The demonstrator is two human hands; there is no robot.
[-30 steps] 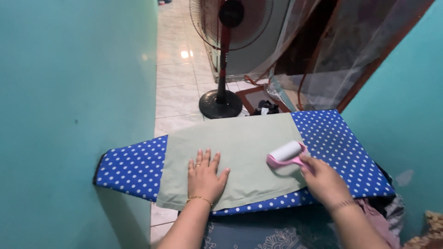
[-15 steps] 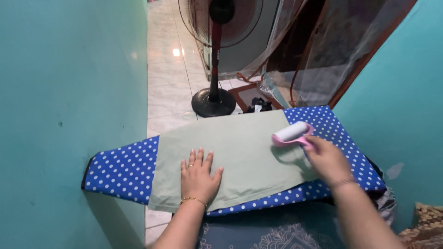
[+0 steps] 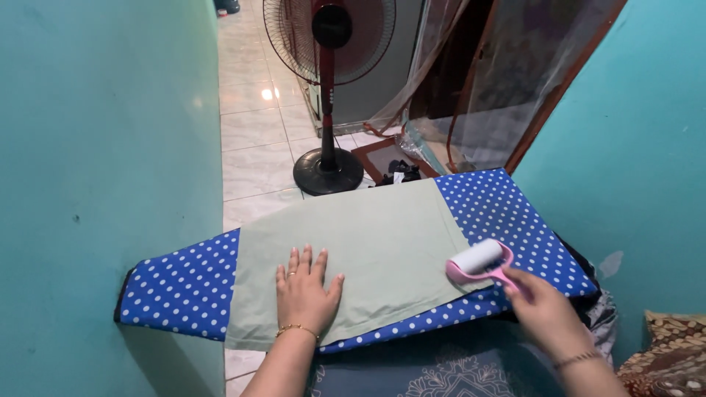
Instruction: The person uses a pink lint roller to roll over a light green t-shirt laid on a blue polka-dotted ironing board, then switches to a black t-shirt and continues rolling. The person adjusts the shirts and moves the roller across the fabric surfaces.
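Dotted blue ironing board [image 3: 184, 287] | left hand [image 3: 303, 294] fingers flat on green cloth [image 3: 368, 242] | right hand [image 3: 544, 312] fingers closed on pink lint roller [image 3: 482, 261] at cloth's edge

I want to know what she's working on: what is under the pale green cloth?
Under the pale green cloth lies a blue polka-dot ironing board, showing at both ends and along the near edge. Its covered middle cannot be seen.

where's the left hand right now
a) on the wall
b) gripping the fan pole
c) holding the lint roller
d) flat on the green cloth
d: the left hand lies palm down, fingers spread, on the pale green cloth over the dotted ironing board, while the right hand holds the pink lint roller.
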